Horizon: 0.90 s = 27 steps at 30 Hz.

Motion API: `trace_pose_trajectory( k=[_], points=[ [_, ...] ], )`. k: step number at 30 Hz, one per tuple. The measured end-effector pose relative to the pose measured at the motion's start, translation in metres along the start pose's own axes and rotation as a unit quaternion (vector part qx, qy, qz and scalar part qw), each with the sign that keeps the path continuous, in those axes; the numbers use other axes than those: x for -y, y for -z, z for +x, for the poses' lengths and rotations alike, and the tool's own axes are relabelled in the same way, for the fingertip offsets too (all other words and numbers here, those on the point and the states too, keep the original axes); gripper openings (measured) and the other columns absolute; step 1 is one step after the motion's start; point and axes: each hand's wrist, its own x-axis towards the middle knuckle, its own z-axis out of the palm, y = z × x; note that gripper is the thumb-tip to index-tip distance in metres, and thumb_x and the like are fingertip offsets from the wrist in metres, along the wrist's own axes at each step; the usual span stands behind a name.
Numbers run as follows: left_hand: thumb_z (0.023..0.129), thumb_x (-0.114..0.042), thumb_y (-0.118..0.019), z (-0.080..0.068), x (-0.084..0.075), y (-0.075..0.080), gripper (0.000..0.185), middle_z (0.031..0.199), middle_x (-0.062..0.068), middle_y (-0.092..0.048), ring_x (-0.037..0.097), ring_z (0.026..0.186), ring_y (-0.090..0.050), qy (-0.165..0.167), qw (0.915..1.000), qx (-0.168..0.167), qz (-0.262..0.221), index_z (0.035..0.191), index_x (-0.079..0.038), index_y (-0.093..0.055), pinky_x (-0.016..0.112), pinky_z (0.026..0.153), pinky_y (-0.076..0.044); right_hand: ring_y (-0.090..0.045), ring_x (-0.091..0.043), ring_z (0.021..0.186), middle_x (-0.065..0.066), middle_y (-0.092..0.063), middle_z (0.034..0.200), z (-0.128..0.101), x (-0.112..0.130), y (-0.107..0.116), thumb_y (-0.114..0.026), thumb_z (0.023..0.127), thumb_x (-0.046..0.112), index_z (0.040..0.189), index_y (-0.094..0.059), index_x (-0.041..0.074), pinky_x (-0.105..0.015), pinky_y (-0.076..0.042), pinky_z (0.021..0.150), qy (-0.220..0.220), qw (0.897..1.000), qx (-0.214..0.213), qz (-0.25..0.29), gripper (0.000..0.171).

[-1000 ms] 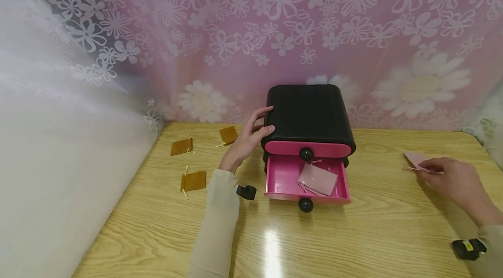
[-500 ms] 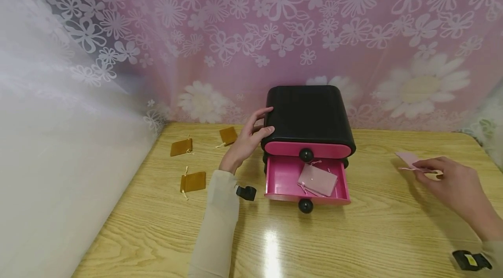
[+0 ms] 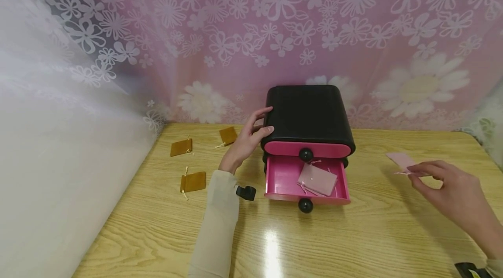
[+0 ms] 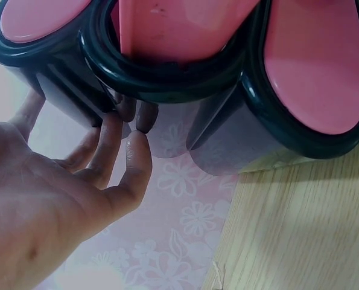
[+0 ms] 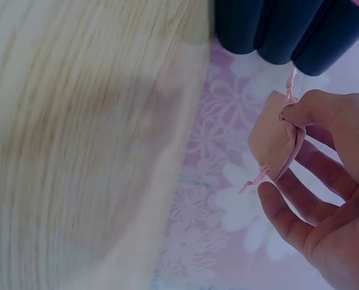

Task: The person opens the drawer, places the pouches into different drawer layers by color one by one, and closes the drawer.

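Observation:
A black chest with pink drawers stands at the table's back middle. Its lower drawer is pulled out, and a pink pouch lies in it. My left hand rests against the chest's left side, thumb on the front corner, fingers straight on the wall. My right hand hovers above the table at the right and pinches a second pink pouch between thumb and fingers.
Three brown pouches lie on the wooden table left of the chest. A flowered pink curtain hangs behind, and a white drape covers the left side.
My right hand has lifted the pink pouch off the table and carried it leftward toward the chest. The left hand has stayed on the chest.

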Motion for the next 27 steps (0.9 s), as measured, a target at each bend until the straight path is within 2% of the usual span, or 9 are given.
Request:
trace_pose_trajectory(
  k=[2,3,5,7,11,14,17,23,27],
  points=[
    [0.103,-0.03,-0.055,0.001,0.001,0.0,0.053,0.158,0.003,-0.037,0.037,0.14,-0.048,-0.001,1.0,-0.001,0.0,0.154,-0.036,-0.041,0.055,0.114,-0.043,-0.065,-0.029,0.06,-0.014,-0.074,0.085,0.001,0.005,0.001,-0.051,0.101,0.06,0.087,-0.078,0.009,-0.015,-0.04,0.047,0.009,1.0,-0.006,0.001,0.06],
    [0.103,-0.03,-0.056,0.001,0.001,0.0,0.053,0.158,0.003,-0.037,0.037,0.14,-0.048,-0.001,1.0,-0.001,0.0,0.154,-0.036,-0.041,0.055,0.114,-0.043,-0.066,-0.022,0.06,-0.013,-0.074,0.085,0.001,0.007,0.002,-0.043,0.099,0.066,0.087,-0.078,0.009,-0.015,-0.041,0.047,0.011,1.0,-0.009,0.005,0.069],
    [0.103,-0.03,-0.056,0.001,0.001,0.0,0.054,0.158,0.003,-0.037,0.038,0.14,-0.048,-0.001,1.0,0.0,0.0,0.154,-0.036,-0.041,0.055,0.114,-0.043,-0.064,-0.008,0.06,-0.012,-0.074,0.083,0.003,0.012,0.002,-0.036,0.097,0.071,0.085,-0.079,0.009,-0.015,-0.041,0.047,0.019,1.0,-0.018,0.01,0.076],
    [0.103,-0.03,-0.055,0.001,0.001,0.0,0.054,0.158,0.003,-0.037,0.038,0.14,-0.048,-0.001,1.0,0.0,0.001,0.154,-0.036,-0.041,0.055,0.113,-0.044,-0.06,0.002,0.06,-0.01,-0.074,0.082,0.004,0.018,0.002,-0.037,0.097,0.071,0.084,-0.079,0.01,-0.015,-0.042,0.046,0.027,0.999,-0.029,0.011,0.076],
    [0.103,-0.029,-0.055,0.0,0.0,0.0,0.053,0.159,0.004,-0.036,0.038,0.14,-0.048,0.001,1.0,0.001,0.002,0.154,-0.035,-0.041,0.055,0.113,-0.044,-0.06,0.003,0.064,-0.006,-0.074,0.08,0.005,0.03,0.001,-0.042,0.1,0.067,0.082,-0.079,0.009,-0.014,-0.044,0.047,0.041,0.998,-0.045,0.015,0.071],
    [0.103,-0.029,-0.055,0.0,-0.001,0.0,0.053,0.159,0.005,-0.037,0.038,0.141,-0.048,0.001,1.0,0.001,0.002,0.154,-0.035,-0.041,0.055,0.114,-0.043,-0.057,0.018,0.078,-0.005,-0.074,0.081,0.005,0.038,0.0,-0.044,0.1,0.066,0.082,-0.079,0.009,-0.012,-0.046,0.05,0.044,0.997,-0.051,0.033,0.069],
    [0.103,-0.029,-0.055,0.0,-0.001,0.0,0.053,0.158,0.005,-0.037,0.037,0.141,-0.048,0.001,1.0,0.002,0.0,0.154,-0.036,-0.041,0.055,0.113,-0.044,-0.045,0.032,0.096,-0.003,-0.074,0.083,0.005,0.044,0.0,-0.045,0.1,0.066,0.082,-0.079,0.011,-0.006,-0.047,0.059,0.043,0.996,-0.057,0.049,0.067],
    [0.103,-0.028,-0.054,0.001,0.0,0.0,0.052,0.157,0.005,-0.038,0.035,0.14,-0.049,0.001,1.0,0.001,-0.006,0.153,-0.035,-0.041,0.053,0.112,-0.045,-0.046,0.03,0.101,-0.002,-0.074,0.085,0.006,0.057,0.001,-0.047,0.1,0.064,0.084,-0.08,0.013,0.001,-0.045,0.073,0.048,0.995,-0.06,0.07,0.063],
    [0.104,-0.028,-0.054,0.0,0.0,0.0,0.052,0.158,0.004,-0.038,0.034,0.14,-0.049,0.001,1.0,0.001,-0.004,0.153,-0.035,-0.041,0.052,0.112,-0.045,-0.049,0.026,0.103,-0.004,-0.074,0.086,0.008,0.066,0.001,-0.049,0.101,0.059,0.085,-0.08,0.011,0.004,-0.04,0.087,0.06,0.992,-0.07,0.091,0.059]
  ],
)
